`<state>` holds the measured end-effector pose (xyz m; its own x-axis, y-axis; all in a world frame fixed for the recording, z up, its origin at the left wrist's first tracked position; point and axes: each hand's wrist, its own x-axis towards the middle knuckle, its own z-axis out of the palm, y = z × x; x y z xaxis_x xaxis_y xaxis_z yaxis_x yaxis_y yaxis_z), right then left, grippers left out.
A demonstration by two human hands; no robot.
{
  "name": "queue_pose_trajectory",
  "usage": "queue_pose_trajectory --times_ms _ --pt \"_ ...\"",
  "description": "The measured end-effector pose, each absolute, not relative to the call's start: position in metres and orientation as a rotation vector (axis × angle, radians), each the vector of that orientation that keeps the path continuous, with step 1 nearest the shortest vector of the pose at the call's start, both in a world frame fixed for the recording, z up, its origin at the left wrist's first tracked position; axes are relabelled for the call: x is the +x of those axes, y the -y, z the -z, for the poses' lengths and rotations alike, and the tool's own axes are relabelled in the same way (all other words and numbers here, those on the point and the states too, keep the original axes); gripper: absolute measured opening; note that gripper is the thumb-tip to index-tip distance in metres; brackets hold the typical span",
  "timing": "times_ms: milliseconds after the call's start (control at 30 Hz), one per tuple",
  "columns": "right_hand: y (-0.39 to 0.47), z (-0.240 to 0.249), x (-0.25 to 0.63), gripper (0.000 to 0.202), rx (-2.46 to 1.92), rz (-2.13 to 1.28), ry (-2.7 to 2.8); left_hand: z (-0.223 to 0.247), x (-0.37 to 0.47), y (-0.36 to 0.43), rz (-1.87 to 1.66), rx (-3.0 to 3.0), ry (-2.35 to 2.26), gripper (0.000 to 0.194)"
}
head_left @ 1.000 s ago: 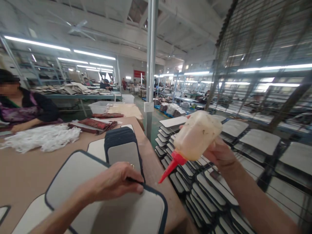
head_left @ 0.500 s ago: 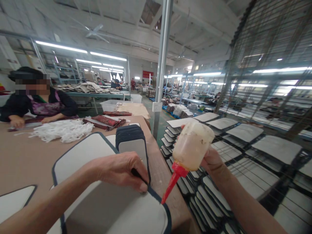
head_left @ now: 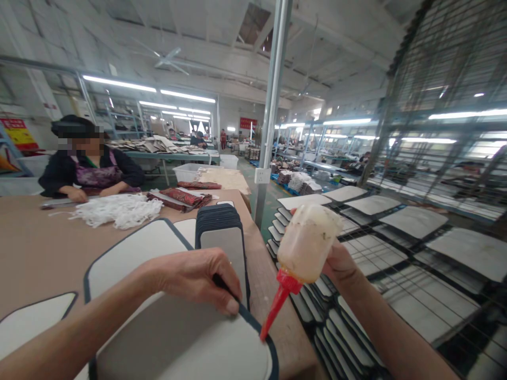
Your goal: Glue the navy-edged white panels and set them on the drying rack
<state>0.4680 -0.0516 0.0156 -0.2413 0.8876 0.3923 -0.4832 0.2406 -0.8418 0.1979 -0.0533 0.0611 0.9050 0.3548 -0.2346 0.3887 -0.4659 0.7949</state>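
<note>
My left hand (head_left: 200, 279) pinches the dark-edged rim of a pale panel (head_left: 178, 338) with rounded corners, thumb on top near the edge. In my right hand (head_left: 338, 261) is a translucent squeeze bottle (head_left: 307, 240), tipped over with its red nozzle (head_left: 274, 309) pointing down. The nozzle's tip is at the panel's dark border, near the right corner. Most of my right fingers are hidden behind the bottle. Beneath and behind the held panel lies another large pale panel (head_left: 138, 248) with the same dark edging.
A stack of smaller dark-edged panels (head_left: 219, 219) stands on the brown table (head_left: 31, 237). White cords (head_left: 119, 210) and red patterned fabric (head_left: 184, 198) lie beyond. A co-worker (head_left: 95, 169) sits across the table. At right, wire racks (head_left: 415, 274) hold many panels; a metal post (head_left: 273, 105) rises behind.
The view has swung slightly left, so the surroundings sit farther right. The bottle has shifted a little left and down, its nozzle tip still by the panel's border. Both hands keep their hold.
</note>
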Motion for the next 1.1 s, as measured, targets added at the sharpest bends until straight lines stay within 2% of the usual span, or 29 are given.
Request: queue_pose_trajectory --times_ms 367,467,633,1100 --pt "0.051 -0.014 0.47 0.05 -0.452 -1.352 1.232 -0.059 0.193 0.053 0.012 2.073 -0.581 0.041" --pt "0.051 -0.011 0.472 0.052 -0.447 -1.343 1.236 -0.059 0.19 0.053 -0.024 2.056 -0.598 0.042" --pt "0.053 -0.006 0.478 0.066 -0.452 -1.285 1.2 -0.06 0.182 0.05 -0.091 2.065 -0.645 0.042" --pt "0.07 0.023 0.486 0.069 -0.491 -0.99 1.166 -0.045 0.159 0.043 -0.332 2.019 -0.919 0.046"
